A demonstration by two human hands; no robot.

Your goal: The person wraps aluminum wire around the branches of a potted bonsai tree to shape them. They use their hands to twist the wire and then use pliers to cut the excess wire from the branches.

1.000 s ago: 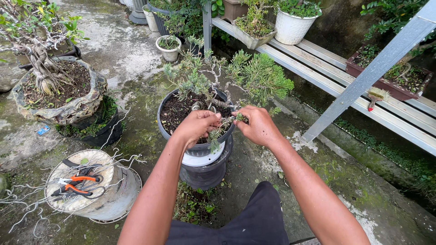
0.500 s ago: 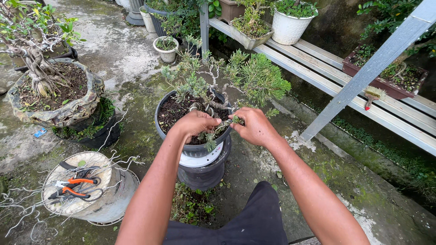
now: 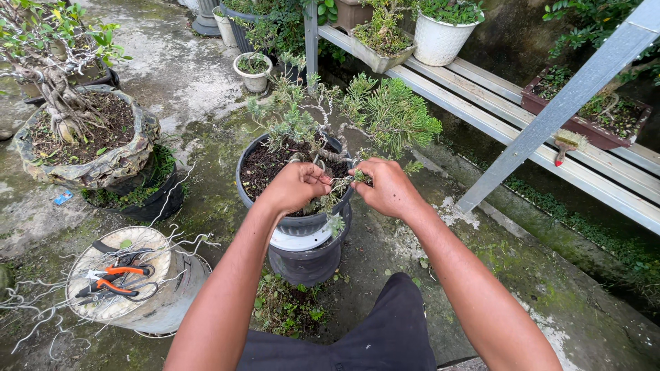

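Little pine tree [image 3: 371,113] in a black pot [image 3: 247,180], up on a stand. Left hand [image 3: 294,187] and right hand [image 3: 389,188] both pinched shut on a low twig [image 3: 342,182] — fingers curled. Orange cutters [image 3: 113,280] on an upturned bucket [image 3: 148,309] nearby.
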